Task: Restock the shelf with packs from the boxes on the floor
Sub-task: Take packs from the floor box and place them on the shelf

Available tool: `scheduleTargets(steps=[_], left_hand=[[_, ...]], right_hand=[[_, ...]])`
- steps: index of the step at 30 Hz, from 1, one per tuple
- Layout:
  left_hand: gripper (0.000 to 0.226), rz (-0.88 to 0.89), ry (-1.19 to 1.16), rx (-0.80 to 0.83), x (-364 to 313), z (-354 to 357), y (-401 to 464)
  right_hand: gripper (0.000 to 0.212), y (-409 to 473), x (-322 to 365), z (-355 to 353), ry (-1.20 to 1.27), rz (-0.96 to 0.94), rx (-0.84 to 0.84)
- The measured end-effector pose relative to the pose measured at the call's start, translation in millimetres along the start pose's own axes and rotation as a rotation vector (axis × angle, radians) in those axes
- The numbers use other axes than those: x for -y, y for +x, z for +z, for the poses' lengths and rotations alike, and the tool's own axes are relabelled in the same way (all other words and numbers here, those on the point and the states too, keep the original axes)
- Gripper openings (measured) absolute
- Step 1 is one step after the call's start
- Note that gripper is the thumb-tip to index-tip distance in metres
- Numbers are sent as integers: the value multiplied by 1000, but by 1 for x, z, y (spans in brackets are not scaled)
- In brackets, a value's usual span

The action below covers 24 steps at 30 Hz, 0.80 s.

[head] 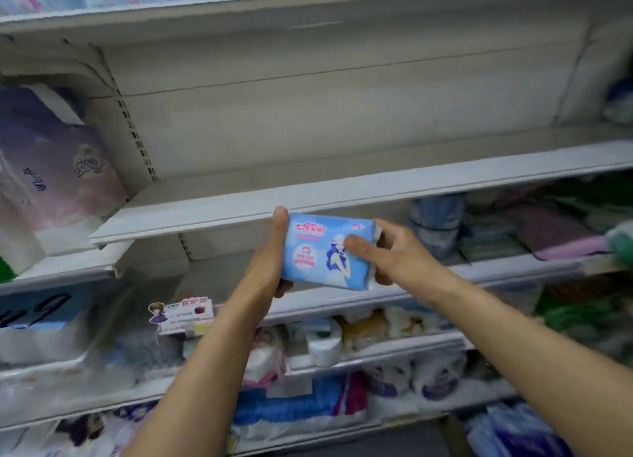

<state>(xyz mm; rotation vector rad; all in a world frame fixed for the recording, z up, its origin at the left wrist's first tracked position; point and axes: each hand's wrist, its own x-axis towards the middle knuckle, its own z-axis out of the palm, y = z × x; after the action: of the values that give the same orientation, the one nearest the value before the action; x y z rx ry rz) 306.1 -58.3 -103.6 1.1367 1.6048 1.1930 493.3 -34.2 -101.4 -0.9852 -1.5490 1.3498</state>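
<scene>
Before a bare white metal shelf, left hand and right hand fingers pinch a soft light-blue plastic pack with red lettering and a cartoon figure.

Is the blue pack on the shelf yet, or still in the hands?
Still in the hands. The left hand and right hand grip the blue pack by its ends, in front of the bare shelf.

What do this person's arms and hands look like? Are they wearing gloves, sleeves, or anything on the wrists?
Both hands are bare: no gloves on the left hand or the right hand. Both forearms are uncovered as far as the picture shows, so no sleeves appear. No watch, bracelet or ring is visible on either wrist or on the fingers that show.
</scene>
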Motion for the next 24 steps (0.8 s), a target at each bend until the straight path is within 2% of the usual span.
scheduleTargets(steps=[4, 7, 10, 12, 14, 15, 19, 24], left_hand=[[76, 32, 41, 157, 1, 61, -19], [81, -19, 67, 269, 8, 120, -31], [67, -84, 169, 414, 19, 196, -43], [50, -111, 224, 528, 27, 250, -53], [39, -130, 251, 618, 36, 304, -63], [37, -144, 255, 644, 40, 331, -69], [25, -220, 153, 746, 43, 442, -89], [20, -367, 10, 736, 34, 576, -99]], right_hand=[[22, -46, -17, -56, 67, 70, -157], [23, -84, -37, -106, 99, 170, -295], [21, -127, -66, -168, 148, 285, -413], [34, -155, -87, -211, 168, 353, -467], [63, -183, -106, -254, 217, 429, -517], [68, -197, -113, -276, 250, 461, -547], [29, -246, -136, -379, 248, 563, -677], [23, -285, -164, -508, 200, 659, -870]])
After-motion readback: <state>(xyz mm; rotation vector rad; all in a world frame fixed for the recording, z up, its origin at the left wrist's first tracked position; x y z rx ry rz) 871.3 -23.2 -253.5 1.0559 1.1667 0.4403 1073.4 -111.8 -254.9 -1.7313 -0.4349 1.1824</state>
